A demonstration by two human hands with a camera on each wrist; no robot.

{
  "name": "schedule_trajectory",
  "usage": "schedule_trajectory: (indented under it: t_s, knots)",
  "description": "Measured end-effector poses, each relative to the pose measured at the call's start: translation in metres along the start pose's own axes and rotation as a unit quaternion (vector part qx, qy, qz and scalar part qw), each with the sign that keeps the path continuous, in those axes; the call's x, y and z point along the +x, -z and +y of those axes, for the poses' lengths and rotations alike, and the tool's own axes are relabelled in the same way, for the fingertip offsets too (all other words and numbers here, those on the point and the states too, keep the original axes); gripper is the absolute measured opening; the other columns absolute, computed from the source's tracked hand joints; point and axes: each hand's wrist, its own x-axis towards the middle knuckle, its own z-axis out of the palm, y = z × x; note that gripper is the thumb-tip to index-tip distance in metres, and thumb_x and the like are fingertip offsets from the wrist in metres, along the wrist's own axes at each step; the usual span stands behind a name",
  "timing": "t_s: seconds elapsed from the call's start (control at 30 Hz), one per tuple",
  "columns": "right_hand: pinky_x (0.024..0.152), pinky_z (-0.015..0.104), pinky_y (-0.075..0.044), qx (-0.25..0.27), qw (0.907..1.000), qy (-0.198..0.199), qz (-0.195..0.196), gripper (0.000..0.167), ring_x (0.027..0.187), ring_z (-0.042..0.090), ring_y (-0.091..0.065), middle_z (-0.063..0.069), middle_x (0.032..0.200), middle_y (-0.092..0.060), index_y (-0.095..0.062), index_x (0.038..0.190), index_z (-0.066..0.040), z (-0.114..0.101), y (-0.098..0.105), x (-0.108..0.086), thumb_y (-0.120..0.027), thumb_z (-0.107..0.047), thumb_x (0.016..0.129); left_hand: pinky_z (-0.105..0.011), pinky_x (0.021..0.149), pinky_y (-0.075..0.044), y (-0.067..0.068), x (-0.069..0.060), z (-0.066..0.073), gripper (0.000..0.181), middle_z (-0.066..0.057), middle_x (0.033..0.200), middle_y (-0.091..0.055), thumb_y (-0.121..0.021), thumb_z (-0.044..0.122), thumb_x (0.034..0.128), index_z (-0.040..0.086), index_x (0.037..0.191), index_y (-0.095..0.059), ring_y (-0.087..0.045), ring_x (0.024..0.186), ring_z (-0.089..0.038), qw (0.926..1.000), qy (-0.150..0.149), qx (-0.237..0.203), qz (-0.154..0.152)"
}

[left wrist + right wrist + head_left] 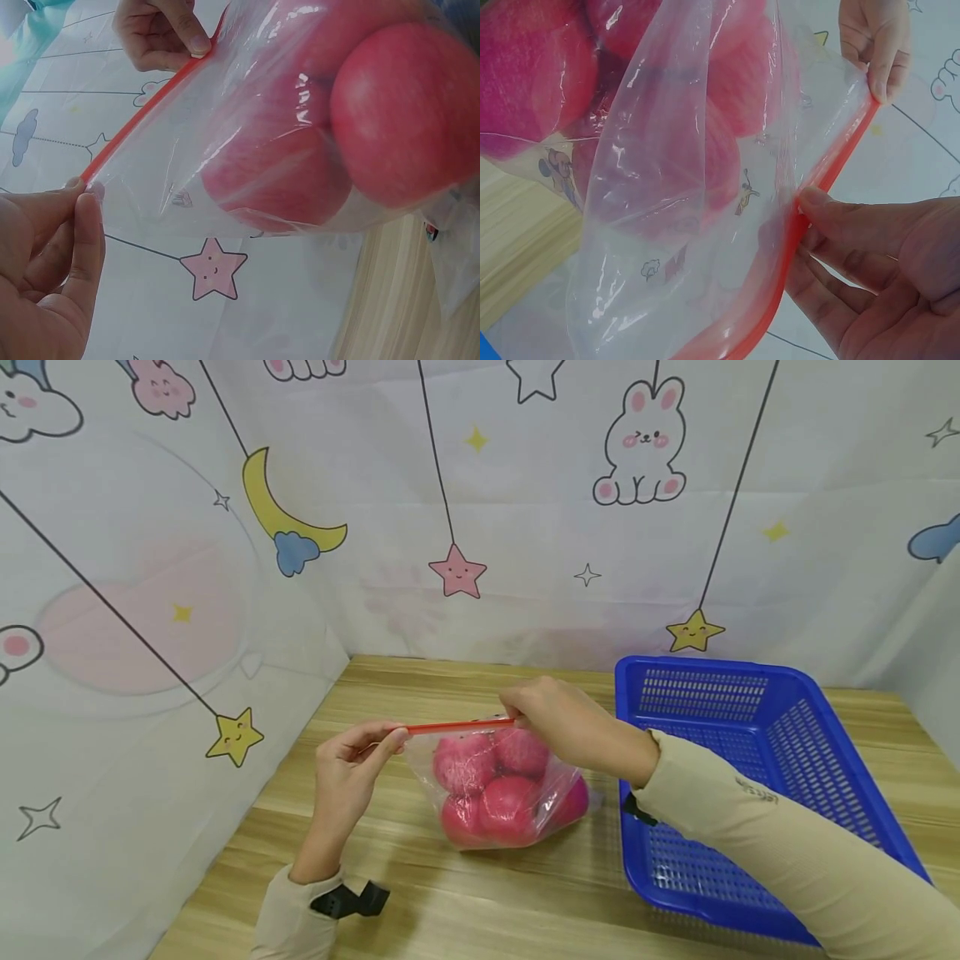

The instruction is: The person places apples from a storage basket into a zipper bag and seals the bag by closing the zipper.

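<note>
A clear zip bag (423, 760) with a red zip strip (457, 726) stands on the table, and several red apples (510, 810) show through its plastic. My left hand (348, 777) pinches the left end of the strip between thumb and fingers. Farther right along the same strip, my right hand (562, 718) pinches it with thumb and forefinger. In the right wrist view the strip (776, 292) bends away past the right hand (885, 262) toward the bag's other corner. Small printed figures (746, 193) mark the plastic.
A blue plastic basket (630, 860) with slotted walls sits to the right, partly under the right forearm. The wood-grain table (420, 902) meets a white cloth backdrop (525, 610) printed with stars, a moon and a rabbit. Dark straps (348, 902) circle the wrists.
</note>
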Motion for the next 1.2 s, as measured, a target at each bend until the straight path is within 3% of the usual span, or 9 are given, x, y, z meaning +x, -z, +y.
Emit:
schedule_trajectory:
  t_s: [0.47,1.2]
  knots:
    - [0.053,0.024,-0.039,-0.007,1.0000,-0.002,-0.001,0.028,0.062,0.013,-0.045,-0.005,0.064,-0.046,-0.055,0.073,-0.009,0.0003,0.0001,-0.0019,-0.064,0.016,0.083,-0.023,0.070,-0.058,0.0017,-0.0001,-0.0003,0.007,-0.007,0.087,-0.073,-0.071,-0.004,0.0882,-0.007,0.094,-0.073,-0.068,0.072,-0.009,1.0000,-0.001,0.000,-0.001]
    - [0.056,0.024,-0.045,-0.013,0.9988,-0.037,-0.028,0.021,0.064,0.014,-0.051,0.000,0.070,-0.058,-0.060,0.079,-0.008,-0.0006,0.0028,-0.0043,-0.070,0.009,0.085,-0.023,0.070,-0.058,0.0023,0.0003,0.0000,0.007,-0.007,0.086,-0.073,-0.071,-0.005,0.0881,-0.008,0.094,-0.073,-0.069,0.073,-0.009,1.0000,0.003,-0.007,-0.001]
